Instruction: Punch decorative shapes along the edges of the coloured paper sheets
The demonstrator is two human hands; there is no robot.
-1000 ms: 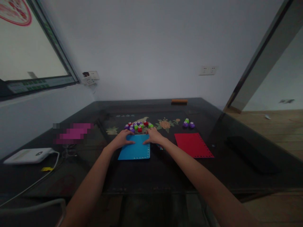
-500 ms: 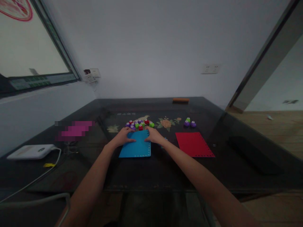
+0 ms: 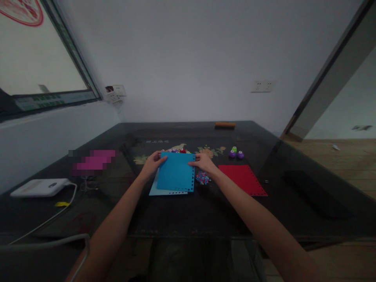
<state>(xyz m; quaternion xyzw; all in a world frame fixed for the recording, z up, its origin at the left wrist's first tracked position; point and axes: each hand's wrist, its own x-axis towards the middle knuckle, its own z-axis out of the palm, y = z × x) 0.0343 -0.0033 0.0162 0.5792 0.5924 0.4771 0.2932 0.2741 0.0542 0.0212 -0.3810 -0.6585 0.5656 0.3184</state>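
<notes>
A blue sheet (image 3: 176,172) with holes punched along its right and bottom edges is raised a little off the table. My left hand (image 3: 152,163) pinches its upper left corner, and my right hand (image 3: 204,161) grips the upper right edge. Beneath it lies a pale blue sheet (image 3: 154,191), mostly covered, also with holes along the bottom. Small coloured beads (image 3: 203,178) form a pile just right of the blue sheet. Behind the raised sheet, several eyeball-like toys (image 3: 182,150) in red, purple and green are partly hidden.
A red punched sheet (image 3: 242,179) lies to the right, with green and purple eyeball toys (image 3: 240,155) behind it. A white device (image 3: 41,187) with a cable is at the left, near a pink blurred object (image 3: 95,159). An orange-brown bar (image 3: 225,125) lies at the back.
Both hands have lifted the blue sheet and shifted it right and up, uncovering part of the pale blue sheet below. The bead pile shows more now that my right forearm has moved.
</notes>
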